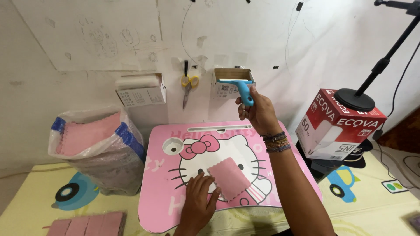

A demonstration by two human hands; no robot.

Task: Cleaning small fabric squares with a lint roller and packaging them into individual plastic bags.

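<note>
Pink lap table [280, 192]: left hand [197, 202] touching pink cloth [228, 178].

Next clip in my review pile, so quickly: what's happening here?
A person sits at a pink lap table. The left hand presses flat beside a pink cloth square lying on the tabletop, fingertips at its edge. The right hand is raised toward the wall, gripping a blue-handled lint roller at a small open box mounted there. A bag of more pink cloths stands left of the table.
</note>
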